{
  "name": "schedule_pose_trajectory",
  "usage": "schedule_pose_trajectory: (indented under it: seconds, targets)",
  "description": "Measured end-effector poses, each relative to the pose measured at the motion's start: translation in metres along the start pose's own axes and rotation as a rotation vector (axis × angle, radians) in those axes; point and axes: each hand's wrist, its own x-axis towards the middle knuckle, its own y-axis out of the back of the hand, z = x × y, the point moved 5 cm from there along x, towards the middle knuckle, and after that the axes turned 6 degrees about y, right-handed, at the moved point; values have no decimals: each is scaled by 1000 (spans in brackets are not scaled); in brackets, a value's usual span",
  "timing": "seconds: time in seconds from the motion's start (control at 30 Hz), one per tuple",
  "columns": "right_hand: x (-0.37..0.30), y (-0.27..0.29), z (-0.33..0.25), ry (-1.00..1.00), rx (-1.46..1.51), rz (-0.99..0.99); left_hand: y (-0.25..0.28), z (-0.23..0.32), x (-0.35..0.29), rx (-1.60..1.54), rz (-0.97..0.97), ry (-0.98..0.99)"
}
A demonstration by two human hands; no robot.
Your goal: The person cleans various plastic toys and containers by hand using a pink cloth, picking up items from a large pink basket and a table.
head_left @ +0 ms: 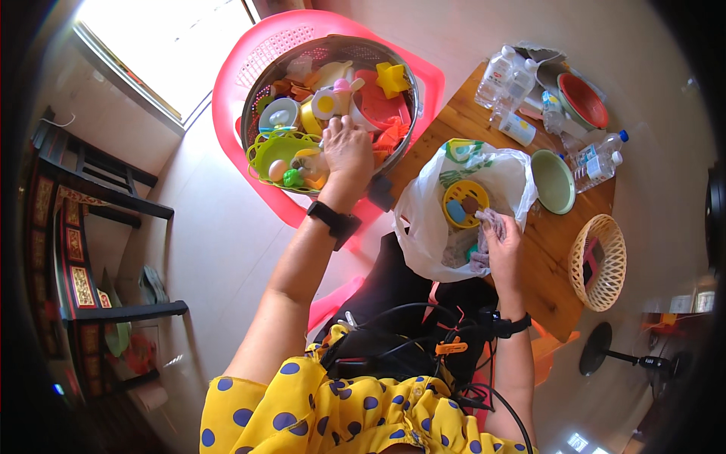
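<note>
My left hand [348, 149] reaches into a metal colander [412, 125] full of plastic toys. Its fingers are bent closed among them, and whatever they grip is hidden. Close by are a toy fried egg [326, 104], a yellow cup [309, 119] and a lime-green basket [266, 157] holding small toy foods. My right hand [505, 248] is closed on a greyish-purple cloth [491, 225] at the right rim of a white plastic bag [417, 203]. Inside the bag lies a round yellow toy [466, 203] with blue and brown pieces on it.
A pink plastic chair [231, 83] carries the colander. On the wooden table [541, 246] stand clear plastic bottles [495, 76], a pale green bowl [553, 181], a red bowl [582, 100] and a woven basket [601, 261]. Dark carved wooden furniture [79, 265] is at the left.
</note>
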Motion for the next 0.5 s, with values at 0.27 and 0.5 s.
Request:
schedule_pose_trajectory:
  seconds: [0.27,0.5]
  targets:
    - [1,6,-4,-25,69,12,39,7,-10,-392,386,-101]
    - [2,5,-39,-149,369,1,14,73,-56,-1775,-783,239]
